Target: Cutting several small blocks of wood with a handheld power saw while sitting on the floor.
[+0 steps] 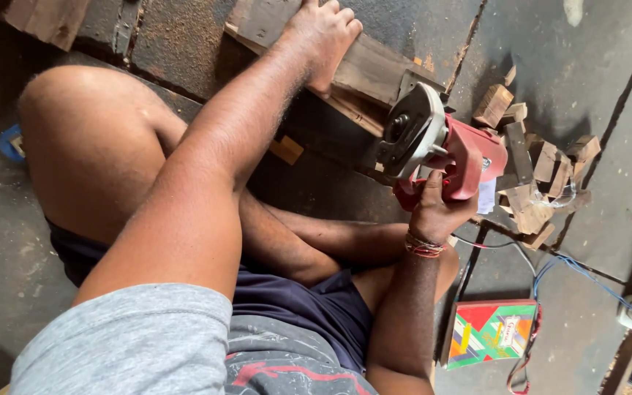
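Note:
I sit on the floor with my knees bent. My left hand (323,33) reaches forward and presses down on a long dark wooden plank (374,69) lying across the floor. My right hand (437,208) grips a red angle grinder (440,150) by its body. The grinder's round grey guard and disc face toward the plank's near edge, close to it; I cannot tell whether they touch. A red thread band circles my right wrist.
A heap of small wooden offcuts (539,172) lies right of the grinder. A colourful cardboard box (490,333) sits by my right knee. Blue and white cables (587,274) run across the grey floor. A blue object (10,141) lies far left.

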